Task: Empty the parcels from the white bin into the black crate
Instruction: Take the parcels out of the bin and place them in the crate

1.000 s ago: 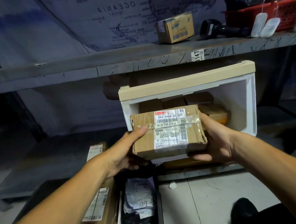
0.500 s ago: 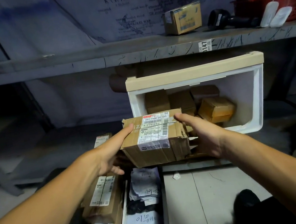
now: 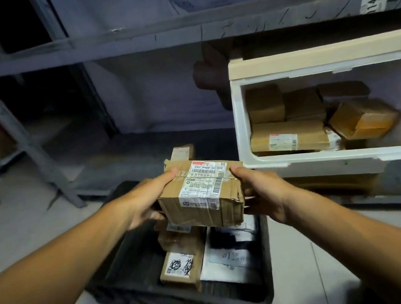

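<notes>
Two hands hold our brown cardboard parcel (image 3: 202,195) between them, left hand (image 3: 146,199) and right hand (image 3: 261,189) gripping its short ends; its long axis runs left-right, label upward, above the black plastic crate (image 3: 134,272).

Dim storeroom with grey metal shelving

A scuffed grey shelf board (image 3: 175,33) spans the view, bearing a white tag (image 3: 372,2) reading 147 at its right end. A slanted metal upright (image 3: 10,129) braces the rack on the left. Behind hangs a pale printed sheet (image 3: 144,0), its lettering too blurred to read. The floor (image 3: 304,266) is light tile. Lighting is low and cool.
</notes>
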The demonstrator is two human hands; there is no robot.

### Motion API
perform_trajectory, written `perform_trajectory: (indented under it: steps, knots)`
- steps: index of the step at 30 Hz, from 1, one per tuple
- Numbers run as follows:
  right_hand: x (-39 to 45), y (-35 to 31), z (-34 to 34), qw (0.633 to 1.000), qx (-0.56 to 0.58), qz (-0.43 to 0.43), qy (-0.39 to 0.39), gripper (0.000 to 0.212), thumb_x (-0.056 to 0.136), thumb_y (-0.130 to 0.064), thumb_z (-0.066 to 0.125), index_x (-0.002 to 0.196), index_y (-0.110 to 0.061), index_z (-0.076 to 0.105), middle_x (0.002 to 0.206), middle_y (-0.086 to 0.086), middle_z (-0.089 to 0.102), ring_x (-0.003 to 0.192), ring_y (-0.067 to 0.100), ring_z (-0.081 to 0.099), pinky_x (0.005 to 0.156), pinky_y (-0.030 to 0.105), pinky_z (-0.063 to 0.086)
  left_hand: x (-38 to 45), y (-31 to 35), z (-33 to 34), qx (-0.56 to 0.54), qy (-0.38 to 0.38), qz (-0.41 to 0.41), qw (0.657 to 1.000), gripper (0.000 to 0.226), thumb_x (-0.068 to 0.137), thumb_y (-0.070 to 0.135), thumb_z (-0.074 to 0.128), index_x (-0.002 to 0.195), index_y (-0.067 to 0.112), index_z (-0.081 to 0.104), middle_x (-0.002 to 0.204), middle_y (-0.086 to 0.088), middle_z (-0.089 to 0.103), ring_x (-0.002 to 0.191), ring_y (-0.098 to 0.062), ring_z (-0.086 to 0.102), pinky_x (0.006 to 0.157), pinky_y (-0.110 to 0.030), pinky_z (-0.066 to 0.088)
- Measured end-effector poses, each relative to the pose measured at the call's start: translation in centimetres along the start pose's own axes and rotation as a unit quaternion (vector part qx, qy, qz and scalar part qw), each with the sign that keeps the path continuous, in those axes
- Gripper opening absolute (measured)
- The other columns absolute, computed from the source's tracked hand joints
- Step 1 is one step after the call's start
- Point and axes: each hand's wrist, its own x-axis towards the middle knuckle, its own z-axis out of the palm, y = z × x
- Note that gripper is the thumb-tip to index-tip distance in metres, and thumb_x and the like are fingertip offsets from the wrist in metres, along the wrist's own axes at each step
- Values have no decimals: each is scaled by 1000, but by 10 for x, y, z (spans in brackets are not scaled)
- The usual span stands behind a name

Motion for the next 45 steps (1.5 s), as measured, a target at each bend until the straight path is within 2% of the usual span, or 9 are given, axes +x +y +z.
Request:
perform_trajectory:
  steps: [4,10,13,17,21,29,35,40,45]
  knots:
    - [23,24,30,999,-10,33,-10,42,94,-43,67,118,-10,70,105,12,77,87,27,73,65,35,61,8,-35,-23,-9,25,-38,999,42,97,54,53,115,21,72,104,-3,78,107,-25,70,100,-45,51]
    - [46,66,66,994,-9,98,-39,36,97,-42,61,113,-11,68,85,7,71,59,21,68,44,24,49,18,-79,-44,-10,44,-87,995,33,100,46,51,113,22,70,103,-3,78,103,-22,71,97,-46,54]
    - [57,86,81,993,-1,109,-46,37,97,-39,61,123,-13,67,87,4,74,70,19,71,49,27,54,26,-99,-53,-8,50,-110,993,33,99,47,52,112,22,69,99,-3,79,99,-23,73,91,-41,57]
    - [69,110,96,990,5,135,-44,41,96,-37,64,127,-10,64,88,5,74,66,17,72,49,28,54,36,-123,-64,-22,37,-142,989,35,99,46,53,112,19,69,98,-5,79,96,-23,74,85,-39,59]
    - [79,129,109,987,12,153,-54,36,97,-36,63,122,-11,66,70,-2,74,65,17,71,51,30,56,47,-149,-70,-27,21,-160,987,37,97,44,57,115,15,71,101,-7,78,101,-27,73,93,-44,57]
    - [89,162,119,983,-2,181,-45,31,94,-33,67,116,-11,68,79,1,77,78,25,75,83,51,59,64,-180,-72,27,-56,-191,980,38,92,44,66,118,17,70,107,-4,77,106,-26,71,102,-44,53]
    - [88,171,124,982,6,186,-26,29,92,-29,71,113,-9,68,88,4,78,72,19,75,64,40,62,75,-188,-72,49,-84,-211,973,37,95,41,63,122,17,69,109,-4,77,107,-25,71,106,-44,50]
    - [89,169,122,986,-25,164,-12,23,91,-28,73,101,-10,64,76,2,76,79,25,72,85,55,59,78,-181,-76,40,-109,-221,968,26,96,33,62,118,20,68,102,0,78,97,-19,73,81,-30,56]
    - [90,168,118,984,-26,175,-4,35,89,-32,74,113,-8,65,91,4,76,83,25,73,71,43,61,79,-184,-75,44,-121,-218,967,33,93,34,66,122,20,66,113,-3,76,108,-24,70,95,-37,54]
